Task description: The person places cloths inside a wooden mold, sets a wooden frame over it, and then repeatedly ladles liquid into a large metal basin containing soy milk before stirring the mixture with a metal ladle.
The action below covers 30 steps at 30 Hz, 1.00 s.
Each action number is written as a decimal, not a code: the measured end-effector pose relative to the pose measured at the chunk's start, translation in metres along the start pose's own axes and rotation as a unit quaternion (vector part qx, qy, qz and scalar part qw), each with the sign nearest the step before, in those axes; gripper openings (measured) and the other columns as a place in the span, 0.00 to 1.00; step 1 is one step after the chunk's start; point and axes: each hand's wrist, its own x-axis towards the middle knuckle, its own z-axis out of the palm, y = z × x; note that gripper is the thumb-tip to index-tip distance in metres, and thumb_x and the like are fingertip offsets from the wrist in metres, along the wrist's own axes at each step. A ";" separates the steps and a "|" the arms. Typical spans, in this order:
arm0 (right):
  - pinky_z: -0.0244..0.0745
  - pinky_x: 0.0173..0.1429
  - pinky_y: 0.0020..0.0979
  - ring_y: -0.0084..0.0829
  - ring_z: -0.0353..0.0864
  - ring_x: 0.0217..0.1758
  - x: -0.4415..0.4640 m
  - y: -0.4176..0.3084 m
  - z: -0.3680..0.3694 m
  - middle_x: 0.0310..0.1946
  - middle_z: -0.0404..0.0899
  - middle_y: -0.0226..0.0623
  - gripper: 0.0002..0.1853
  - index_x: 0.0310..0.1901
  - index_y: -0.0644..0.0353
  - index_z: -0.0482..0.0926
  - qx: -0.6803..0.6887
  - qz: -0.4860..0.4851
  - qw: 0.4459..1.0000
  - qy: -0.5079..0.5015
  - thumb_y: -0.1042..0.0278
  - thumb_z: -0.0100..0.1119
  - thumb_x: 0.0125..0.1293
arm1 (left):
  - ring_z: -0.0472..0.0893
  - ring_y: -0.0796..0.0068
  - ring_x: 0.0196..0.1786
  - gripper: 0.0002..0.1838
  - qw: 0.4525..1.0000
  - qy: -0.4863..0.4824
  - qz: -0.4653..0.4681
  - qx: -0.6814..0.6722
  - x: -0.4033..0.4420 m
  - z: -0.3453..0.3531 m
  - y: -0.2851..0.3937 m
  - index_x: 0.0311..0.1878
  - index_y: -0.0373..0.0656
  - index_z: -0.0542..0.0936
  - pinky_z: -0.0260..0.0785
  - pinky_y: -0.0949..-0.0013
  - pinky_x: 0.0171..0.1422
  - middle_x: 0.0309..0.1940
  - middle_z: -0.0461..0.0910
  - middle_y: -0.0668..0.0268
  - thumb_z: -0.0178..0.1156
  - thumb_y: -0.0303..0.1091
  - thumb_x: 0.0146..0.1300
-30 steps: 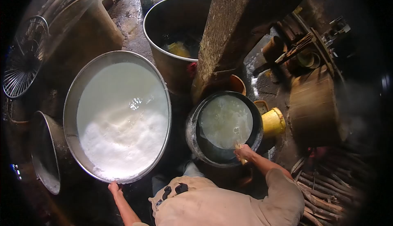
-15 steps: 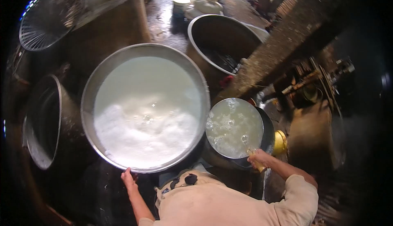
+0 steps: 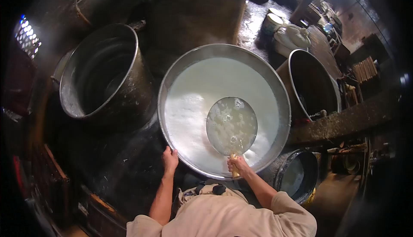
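In the head view, my right hand (image 3: 236,164) is closed round the light handle of a round ladle (image 3: 232,125). Cloudy liquid with bubbles fills the ladle, which is over the right part of a wide metal vat (image 3: 162,108). Pale liquid (image 3: 215,76) and white foam show inside the vat. My left hand (image 3: 170,157) holds the vat's rim at the lower left, fingers on the edge. Right of the vat, a smaller dark pot (image 3: 282,177) contains cloudy liquid.
A tilted metal pot (image 3: 133,61) stands at the left. Another large pot (image 3: 293,80) is at the right, beside a wooden beam (image 3: 348,123). White-lidded tubs (image 3: 272,23) and a pale sack (image 3: 297,37) are at the back right.
The ladle has moved left from the smaller pot to over the vat, filled with liquid. My view has turned left, and my left hand remains at the vat's rim.
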 end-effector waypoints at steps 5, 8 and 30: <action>0.69 0.21 0.30 0.27 0.71 0.18 0.065 -0.005 0.032 0.20 0.69 0.34 0.02 0.30 0.66 0.71 -0.055 -0.002 0.998 0.005 0.79 0.54 0.57 | 0.76 0.41 0.44 0.15 0.999 -0.006 -0.041 0.023 0.003 0.003 -0.002 0.44 0.35 0.74 0.67 0.49 0.49 0.37 0.79 0.44 0.60 0.35 0.57; 0.70 0.21 0.31 0.28 0.71 0.18 0.086 -0.007 0.039 0.19 0.70 0.34 0.02 0.29 0.65 0.72 -0.085 0.013 0.996 0.027 0.79 0.55 0.56 | 0.77 0.41 0.43 0.15 0.998 -0.003 -0.054 0.038 0.002 0.002 0.000 0.43 0.36 0.74 0.67 0.48 0.48 0.36 0.79 0.45 0.60 0.35 0.57; 0.71 0.32 0.37 0.41 0.77 0.26 -0.061 -0.074 -0.173 0.23 0.76 0.43 0.14 0.35 0.67 0.71 -0.276 -0.430 0.678 0.528 0.68 0.63 0.52 | 0.82 0.57 0.40 0.10 0.983 0.131 -0.013 -0.131 -0.005 0.031 -0.011 0.43 0.33 0.75 0.70 0.63 0.44 0.35 0.81 0.51 0.57 0.25 0.58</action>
